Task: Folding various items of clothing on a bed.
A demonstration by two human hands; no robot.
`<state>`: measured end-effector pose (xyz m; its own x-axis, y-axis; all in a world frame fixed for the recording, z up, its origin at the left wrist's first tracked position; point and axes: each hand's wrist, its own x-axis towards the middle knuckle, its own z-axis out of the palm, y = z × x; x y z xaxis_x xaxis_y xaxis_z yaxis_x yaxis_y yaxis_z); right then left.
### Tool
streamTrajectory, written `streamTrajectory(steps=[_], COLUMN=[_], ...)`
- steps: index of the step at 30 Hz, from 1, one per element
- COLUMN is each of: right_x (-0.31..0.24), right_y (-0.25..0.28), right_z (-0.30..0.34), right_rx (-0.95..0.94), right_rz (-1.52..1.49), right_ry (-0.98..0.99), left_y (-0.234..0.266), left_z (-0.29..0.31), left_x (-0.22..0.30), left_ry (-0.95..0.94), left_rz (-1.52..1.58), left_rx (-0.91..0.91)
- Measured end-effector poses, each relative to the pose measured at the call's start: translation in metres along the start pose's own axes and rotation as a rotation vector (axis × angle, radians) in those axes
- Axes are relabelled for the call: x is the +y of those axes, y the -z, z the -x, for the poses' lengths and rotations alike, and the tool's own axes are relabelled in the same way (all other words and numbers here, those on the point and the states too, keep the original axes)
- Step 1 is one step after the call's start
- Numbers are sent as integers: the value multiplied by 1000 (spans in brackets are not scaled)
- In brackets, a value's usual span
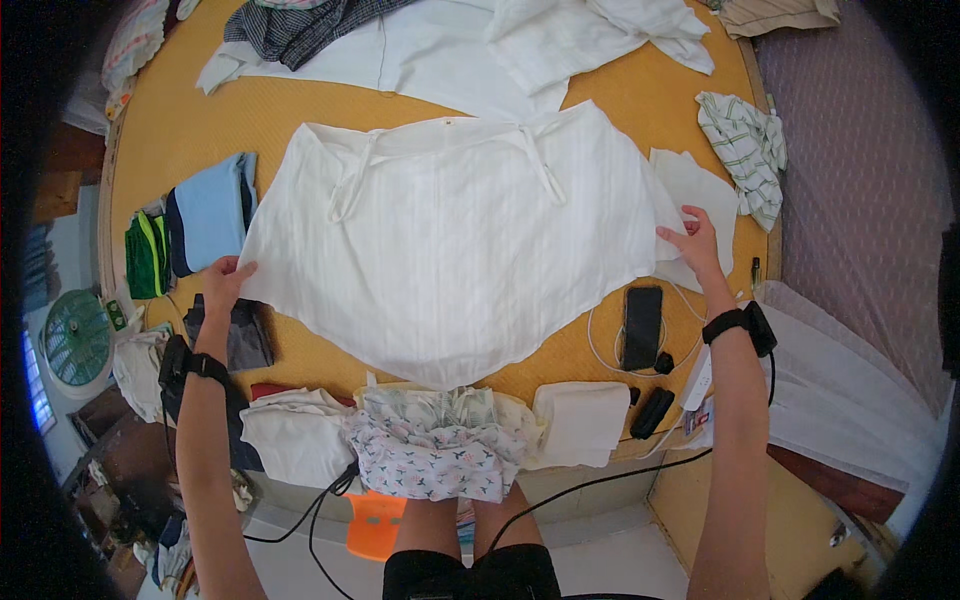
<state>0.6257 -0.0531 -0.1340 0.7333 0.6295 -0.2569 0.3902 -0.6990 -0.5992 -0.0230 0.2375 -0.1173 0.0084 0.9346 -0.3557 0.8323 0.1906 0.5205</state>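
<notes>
A white strappy top (450, 240) lies spread out in the middle of the yellow mat (540, 372), its two thin straps on the upper part and its curved hem toward me. My left hand (225, 280) pinches the hem's left corner between thumb and fingers. At the opposite side my right hand (695, 242) grips the right corner, its fingers bent over the cloth. Beneath and beyond that corner shows another piece of white cloth (715, 205). Each wrist wears a black strap with a small device on it.
Folded blue clothes (212, 205) and a green garment (147, 255) sit at the left. A phone (642, 328) and cable lie at right. Along the near edge are a floral garment (430, 445) and folded white clothes (298, 430). More white clothes (430, 55) cover the far side.
</notes>
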Motion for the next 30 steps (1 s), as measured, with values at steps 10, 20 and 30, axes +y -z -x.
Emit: streamTrajectory(steps=[10,20,30], right_x=[13,-3,-88], right_y=[14,22,-55], right_z=[-6,3,109], right_rx=[101,19,131], right_rz=[161,-208,-74], right_ry=[39,-119,441], left_y=[12,19,-50], left_z=[-8,8,93], left_x=[-15,15,105], left_ry=[-70,72,-265], left_rz=[-91,126,134], left_rx=[67,-48,-209])
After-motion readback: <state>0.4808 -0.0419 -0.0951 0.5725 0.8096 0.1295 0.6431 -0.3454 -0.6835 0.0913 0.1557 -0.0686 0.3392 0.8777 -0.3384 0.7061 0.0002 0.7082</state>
